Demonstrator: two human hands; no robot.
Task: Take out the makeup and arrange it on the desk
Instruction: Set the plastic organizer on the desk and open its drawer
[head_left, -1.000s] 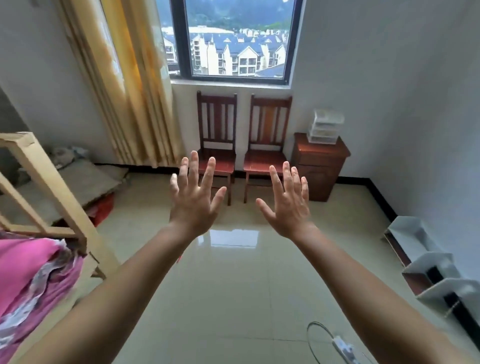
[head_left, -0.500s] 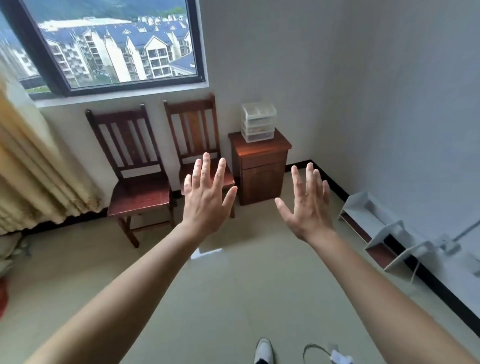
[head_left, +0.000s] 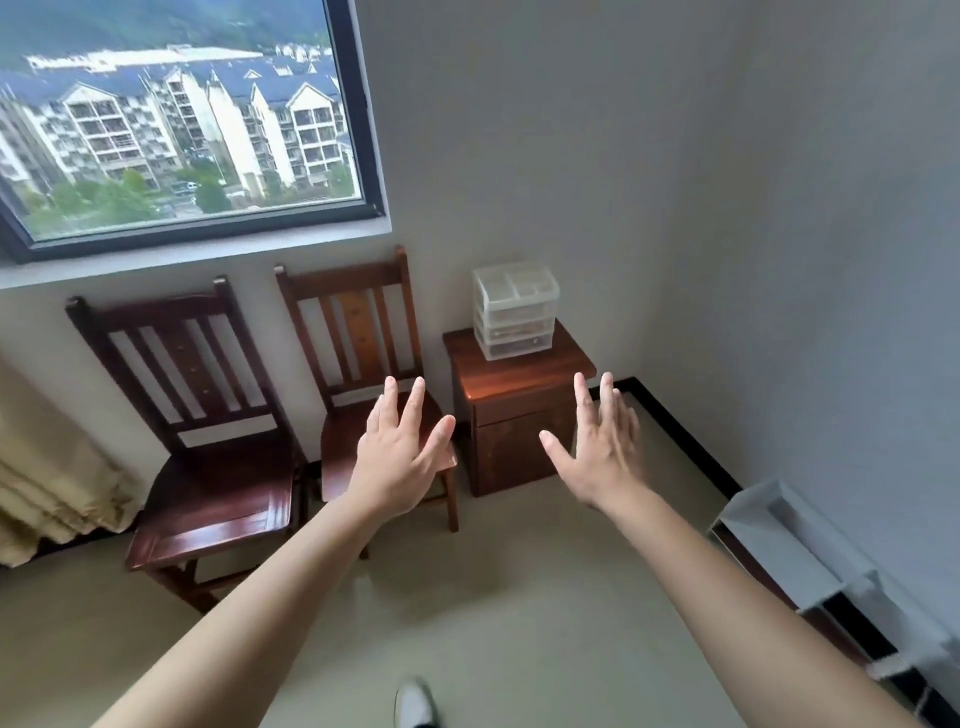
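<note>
A clear plastic drawer organizer (head_left: 515, 312) stands on a small dark wooden cabinet (head_left: 519, 410) in the room's corner. Its drawers look closed, and I cannot make out what is inside. Both my arms stretch forward above the floor. My left hand (head_left: 400, 452) hovers with fingers spread in front of the nearer chair, holding nothing. My right hand (head_left: 602, 447) is also spread and empty, in front of the cabinet and below the organizer, still some way short of it.
Two dark wooden chairs (head_left: 218, 467) (head_left: 363, 395) stand under the window (head_left: 176, 119), left of the cabinet. A yellow curtain (head_left: 47, 467) hangs at the left edge. A white shelf unit (head_left: 800, 551) lies along the right wall. A shoe (head_left: 415, 704) shows at the bottom.
The view has turned right and moved closer to the corner, so the cabinet and organizer appear larger and more central. Both hands stay spread and empty, stretched out ahead.
</note>
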